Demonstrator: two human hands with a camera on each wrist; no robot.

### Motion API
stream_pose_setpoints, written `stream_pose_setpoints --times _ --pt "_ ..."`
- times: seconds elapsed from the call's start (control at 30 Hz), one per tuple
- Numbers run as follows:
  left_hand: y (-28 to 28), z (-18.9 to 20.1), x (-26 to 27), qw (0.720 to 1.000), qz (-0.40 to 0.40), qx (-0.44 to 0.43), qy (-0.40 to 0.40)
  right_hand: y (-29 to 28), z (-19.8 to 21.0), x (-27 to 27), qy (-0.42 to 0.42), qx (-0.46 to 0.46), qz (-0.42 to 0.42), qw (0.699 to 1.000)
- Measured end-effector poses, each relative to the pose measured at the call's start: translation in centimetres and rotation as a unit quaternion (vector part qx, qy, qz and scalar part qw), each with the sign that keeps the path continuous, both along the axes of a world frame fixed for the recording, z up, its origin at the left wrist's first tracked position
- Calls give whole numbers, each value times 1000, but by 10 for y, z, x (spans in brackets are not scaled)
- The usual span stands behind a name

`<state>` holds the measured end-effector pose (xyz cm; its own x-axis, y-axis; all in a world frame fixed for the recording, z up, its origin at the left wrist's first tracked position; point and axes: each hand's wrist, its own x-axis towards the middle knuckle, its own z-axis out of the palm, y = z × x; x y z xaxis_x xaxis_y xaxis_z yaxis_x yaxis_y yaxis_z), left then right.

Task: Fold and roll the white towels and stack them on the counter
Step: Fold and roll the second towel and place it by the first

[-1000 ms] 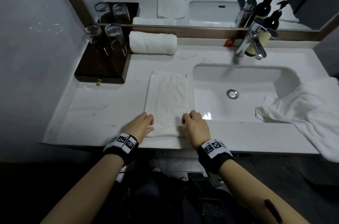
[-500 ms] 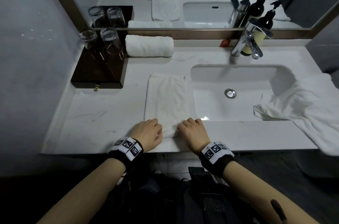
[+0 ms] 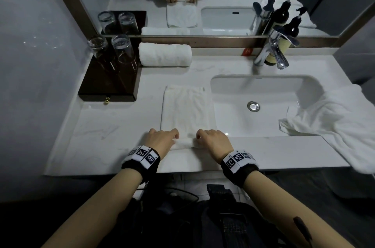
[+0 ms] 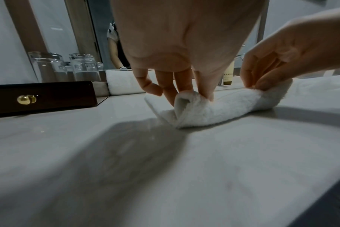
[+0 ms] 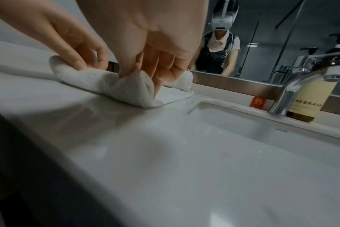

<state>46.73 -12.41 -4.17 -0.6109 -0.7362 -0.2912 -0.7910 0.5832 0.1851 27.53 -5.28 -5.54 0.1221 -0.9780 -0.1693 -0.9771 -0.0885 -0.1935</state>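
Note:
A folded white towel lies lengthwise on the counter, left of the sink. Its near end is turned over into a small roll. My left hand pinches the roll's left end and my right hand pinches its right end, fingers curled over the top. The left wrist view shows the left fingertips on the roll. In the right wrist view my right hand pinches the roll's end. A finished rolled towel lies at the back by the mirror.
A loose white towel hangs over the sink's right rim. A dark wooden box with two upturned glasses stands at the back left. A tap and a bottle stand behind the sink.
Both hands have slid in from the towel's near corners and turned its near edge over. A small roll now sits under my fingers where the towel lay flat.

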Motion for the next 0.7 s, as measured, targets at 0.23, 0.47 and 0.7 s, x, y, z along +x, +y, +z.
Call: stream_pose_setpoints --times 0.23,0.47,0.7 --pt "-5 6 -8 999 -14 -39 -1 -12 0 0 16 -2 -31 999" --pt "11 4 -12 995 -66 -50 -61 -29 3 4 89 14 -46 995" --pt "-1 1 -7 991 -95 -71 -67 -14 14 15 91 -106 21 990"
